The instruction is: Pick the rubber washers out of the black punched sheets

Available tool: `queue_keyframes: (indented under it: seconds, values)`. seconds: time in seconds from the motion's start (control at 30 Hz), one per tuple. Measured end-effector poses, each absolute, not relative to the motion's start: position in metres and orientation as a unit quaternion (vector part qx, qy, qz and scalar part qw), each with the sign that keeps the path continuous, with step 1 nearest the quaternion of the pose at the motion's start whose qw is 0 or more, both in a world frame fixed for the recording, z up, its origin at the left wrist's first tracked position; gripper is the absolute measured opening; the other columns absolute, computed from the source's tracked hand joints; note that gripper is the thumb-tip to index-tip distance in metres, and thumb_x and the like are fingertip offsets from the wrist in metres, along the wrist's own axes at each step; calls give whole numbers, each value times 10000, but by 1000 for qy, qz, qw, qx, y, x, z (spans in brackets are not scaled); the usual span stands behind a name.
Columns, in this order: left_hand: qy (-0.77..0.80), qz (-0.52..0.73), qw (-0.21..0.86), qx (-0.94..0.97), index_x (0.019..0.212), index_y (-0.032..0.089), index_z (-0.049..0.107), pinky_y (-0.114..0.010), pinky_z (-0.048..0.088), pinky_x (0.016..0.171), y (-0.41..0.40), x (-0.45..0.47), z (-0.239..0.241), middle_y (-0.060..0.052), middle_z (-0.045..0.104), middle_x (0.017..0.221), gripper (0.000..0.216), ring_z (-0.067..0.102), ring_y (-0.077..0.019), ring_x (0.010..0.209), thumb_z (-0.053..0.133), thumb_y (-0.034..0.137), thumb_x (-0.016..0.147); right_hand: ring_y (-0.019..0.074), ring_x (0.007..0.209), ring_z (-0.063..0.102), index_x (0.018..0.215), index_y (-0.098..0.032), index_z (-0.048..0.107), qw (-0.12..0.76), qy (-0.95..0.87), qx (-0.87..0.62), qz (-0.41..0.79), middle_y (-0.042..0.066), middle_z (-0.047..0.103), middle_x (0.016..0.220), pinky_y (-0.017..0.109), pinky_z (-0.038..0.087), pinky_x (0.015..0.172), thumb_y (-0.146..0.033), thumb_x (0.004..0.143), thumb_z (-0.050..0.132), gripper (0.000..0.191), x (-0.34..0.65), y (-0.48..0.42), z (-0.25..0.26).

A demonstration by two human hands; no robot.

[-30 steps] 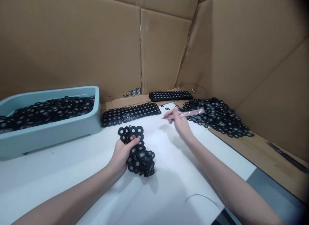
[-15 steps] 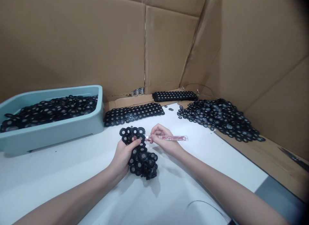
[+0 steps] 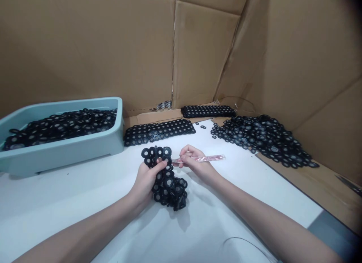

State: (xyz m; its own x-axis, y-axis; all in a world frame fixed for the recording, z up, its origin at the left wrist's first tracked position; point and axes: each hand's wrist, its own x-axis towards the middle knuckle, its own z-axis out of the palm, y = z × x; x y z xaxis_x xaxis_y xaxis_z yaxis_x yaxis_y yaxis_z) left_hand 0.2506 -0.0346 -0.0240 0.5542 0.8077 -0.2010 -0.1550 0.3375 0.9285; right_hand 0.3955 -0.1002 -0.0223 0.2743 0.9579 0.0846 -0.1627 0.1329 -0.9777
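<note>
My left hand (image 3: 147, 178) is closed around a bunch of joined black rings with grey centres (image 3: 166, 180), held just above the white table top (image 3: 85, 195). My right hand (image 3: 195, 163) pinches a thin pink tool (image 3: 207, 158), its tip pointing left at the upper part of the bunch. The two hands are close together at the middle of the table.
A pale blue tray (image 3: 70, 148) full of black rings stands at the left. Two flat sheets of rings (image 3: 160, 131) (image 3: 207, 111) lie at the back. A loose heap of rings (image 3: 263, 136) lies at the right. Cardboard walls (image 3: 113, 48) enclose the bench.
My right hand came back from the heap at the right with the pink tool and now holds its tip at the bunch. My left hand has kept its grip.
</note>
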Motion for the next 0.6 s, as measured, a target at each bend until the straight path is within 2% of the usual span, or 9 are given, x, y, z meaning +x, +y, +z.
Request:
queue_keyframes:
  seconds: [0.2,0.4,0.6]
  values:
    - [352,329,733,480,698,158,543,-221,408,595,-37,251,-20,17,573,673,181,536,-125,634,656,269,609,116,662,570,766,-191,453,603,-443,-533,395,-21,562,641,264,423,655,-239,755,507,73,389,-103,-19]
    - [358,345,686,531,731,159,551,-232,401,615,-36,248,-22,6,578,711,189,523,-136,663,628,300,632,117,676,525,805,-204,445,582,-473,-569,337,-10,523,718,233,399,588,-281,772,465,86,375,-105,-18]
    - [357,363,614,603,734,150,554,-251,396,661,-35,243,-25,-10,579,740,192,516,-151,704,596,322,660,93,585,456,800,-217,431,571,-476,-594,308,-33,485,699,205,349,523,-253,789,417,40,365,-104,-18]
